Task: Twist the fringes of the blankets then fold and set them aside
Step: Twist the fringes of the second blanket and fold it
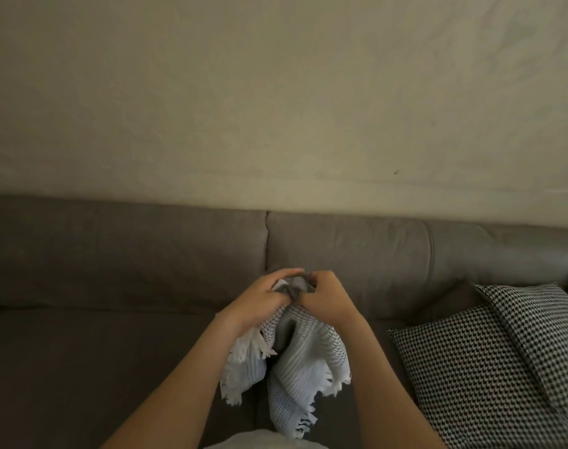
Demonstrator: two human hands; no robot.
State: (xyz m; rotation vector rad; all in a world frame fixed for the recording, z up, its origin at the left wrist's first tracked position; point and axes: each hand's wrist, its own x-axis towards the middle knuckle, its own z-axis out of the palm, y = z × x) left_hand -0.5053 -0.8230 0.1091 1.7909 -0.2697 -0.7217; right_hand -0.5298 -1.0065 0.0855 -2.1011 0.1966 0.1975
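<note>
In the middle of the frame, a person is holding a pale blanket (pixel 308 361) up in the air over a grey sofa (pixel 114 335). The left hand (pixel 260 303) and the right hand (pixel 328 299) are sitting close together, almost touching, and both are gripping the bunched top of the cloth. The fingers are curling round a small grey bit that is poking up between them. It looks like they are working on an edge there, maybe getting ready to twist a bit of fringe, but the spot is too small and dark to tell for sure. The rest of the blanket is hanging down between the arms toward the bottom of the frame. Holding it high like this is letting the cloth fall loose, so the edges are easy to find. The white fringes (pixel 263 346) are dangling at the lower edges, some just under the left wrist and more lower down. The blanket is not folded yet, so most of the job is probably waiting to be done. At the right of the frame, two black and white pillows (pixel 486 384) are leaning on the sofa, well away from the hands. A plain wall (pixel 276 92) is filling the top half.
</note>
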